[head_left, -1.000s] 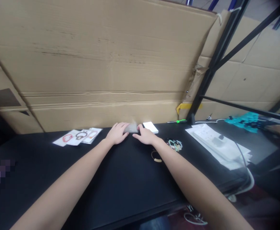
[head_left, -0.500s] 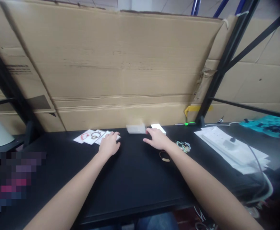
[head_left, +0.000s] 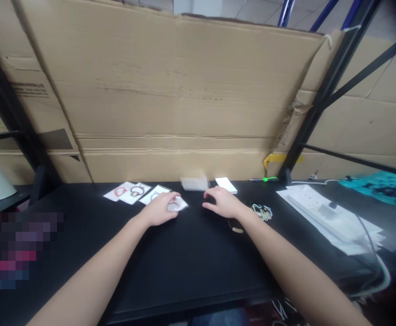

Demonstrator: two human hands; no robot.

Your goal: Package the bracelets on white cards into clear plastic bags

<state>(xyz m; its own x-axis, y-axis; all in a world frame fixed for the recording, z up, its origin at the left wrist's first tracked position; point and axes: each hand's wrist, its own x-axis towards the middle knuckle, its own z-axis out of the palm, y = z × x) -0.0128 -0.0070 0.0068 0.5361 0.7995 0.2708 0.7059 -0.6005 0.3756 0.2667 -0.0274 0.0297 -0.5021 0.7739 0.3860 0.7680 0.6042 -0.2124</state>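
Observation:
My left hand point(head_left: 159, 209) is closed around the edge of a clear bag point(head_left: 181, 204) with a white card and what looks like a bracelet inside. Partly beneath that hand lies another bagged bracelet point(head_left: 155, 195) on its card. To its left, a carded bracelet with a dark band point(head_left: 137, 191) overlaps one with a red band point(head_left: 120, 191). My right hand point(head_left: 222, 202) hovers over or rests on the black tabletop, fingers curved and thumb apart, holding nothing visible. Near its wrist are a brown bracelet point(head_left: 236, 228) and a tangle of pale green bracelets point(head_left: 263, 212).
Along the cardboard wall point(head_left: 184, 104) lie a stack of clear bags point(head_left: 195, 183), white cards point(head_left: 225, 184) and a green-handled screwdriver point(head_left: 269, 179). At right are white papers point(head_left: 331, 217), a cable and a turquoise bundle point(head_left: 370, 186). Black metal posts point(head_left: 323, 106) frame the table.
My left hand has moved slightly right with the bagged bracelet, uncovering more of the one below. My right hand has barely moved. The view has shifted a little.

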